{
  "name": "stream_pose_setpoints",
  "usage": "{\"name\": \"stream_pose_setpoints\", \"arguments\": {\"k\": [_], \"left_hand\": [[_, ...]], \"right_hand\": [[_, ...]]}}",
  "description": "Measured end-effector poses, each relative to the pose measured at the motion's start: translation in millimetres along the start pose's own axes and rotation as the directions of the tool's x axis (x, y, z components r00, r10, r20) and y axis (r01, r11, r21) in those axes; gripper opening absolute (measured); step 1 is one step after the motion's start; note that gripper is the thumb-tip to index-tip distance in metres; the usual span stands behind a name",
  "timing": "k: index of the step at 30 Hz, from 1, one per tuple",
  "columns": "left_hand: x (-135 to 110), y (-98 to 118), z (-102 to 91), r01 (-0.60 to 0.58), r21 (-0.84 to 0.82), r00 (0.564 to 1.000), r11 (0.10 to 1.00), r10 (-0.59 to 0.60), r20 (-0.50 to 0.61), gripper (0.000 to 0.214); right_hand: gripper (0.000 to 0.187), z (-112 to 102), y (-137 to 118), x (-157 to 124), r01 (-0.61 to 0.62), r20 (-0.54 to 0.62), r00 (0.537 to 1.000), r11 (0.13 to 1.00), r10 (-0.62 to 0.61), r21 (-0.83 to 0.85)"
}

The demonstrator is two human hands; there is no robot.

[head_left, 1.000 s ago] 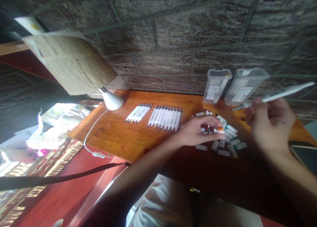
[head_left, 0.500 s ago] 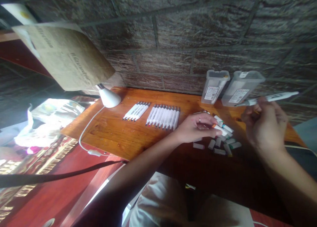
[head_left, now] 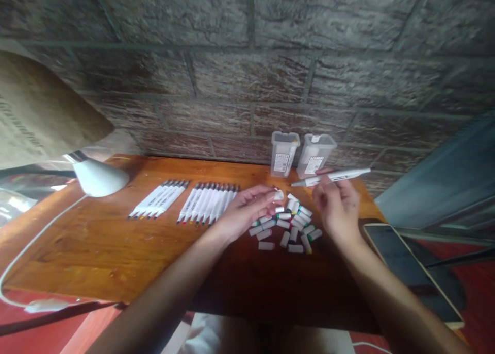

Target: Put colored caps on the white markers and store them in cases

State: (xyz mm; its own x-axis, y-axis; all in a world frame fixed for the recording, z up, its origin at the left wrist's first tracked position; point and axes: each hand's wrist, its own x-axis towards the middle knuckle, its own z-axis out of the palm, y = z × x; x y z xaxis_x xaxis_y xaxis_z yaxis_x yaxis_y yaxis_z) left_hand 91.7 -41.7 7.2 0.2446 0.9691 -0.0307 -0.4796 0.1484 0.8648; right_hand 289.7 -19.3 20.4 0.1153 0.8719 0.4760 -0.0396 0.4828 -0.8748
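My left hand (head_left: 245, 209) pinches a white marker cap (head_left: 278, 194) between thumb and fingertips, above the left side of a pile of loose caps. Across from it, my right hand (head_left: 338, 204) grips a white marker (head_left: 344, 175) that lies nearly level, its grey end pointing left and its thin tip to the right. Below and between the hands are several white caps (head_left: 295, 249) with coloured ends, scattered on the wooden table. Left of my left hand, uncapped markers (head_left: 160, 199) lie side by side in one group, with a second group of markers (head_left: 209, 202) beside it.
Two clear plastic cases (head_left: 285, 155) with labels stand against the stone-patterned wall (head_left: 216, 122). A lamp with a white base (head_left: 100, 178) is at the left, its cord (head_left: 42, 238) running down the table (head_left: 77, 246). On the right lies a phone (head_left: 410, 271).
The view has swung right, bringing the phone into sight. My hands have come closer together, and the cap in my left hand has turned; its orange end no longer shows plainly.
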Motion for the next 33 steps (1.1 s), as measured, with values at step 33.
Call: {"name": "stream_pose_setpoints", "arguments": {"k": [33], "left_hand": [[2.6,-0.7,-4.3,0.002,0.110,0.998,0.994,0.005,-0.061,0.031]], "right_hand": [[0.006,-1.1,-10.0,-15.8,0.400,0.225,0.916,0.793,-0.332,-0.459]]}}
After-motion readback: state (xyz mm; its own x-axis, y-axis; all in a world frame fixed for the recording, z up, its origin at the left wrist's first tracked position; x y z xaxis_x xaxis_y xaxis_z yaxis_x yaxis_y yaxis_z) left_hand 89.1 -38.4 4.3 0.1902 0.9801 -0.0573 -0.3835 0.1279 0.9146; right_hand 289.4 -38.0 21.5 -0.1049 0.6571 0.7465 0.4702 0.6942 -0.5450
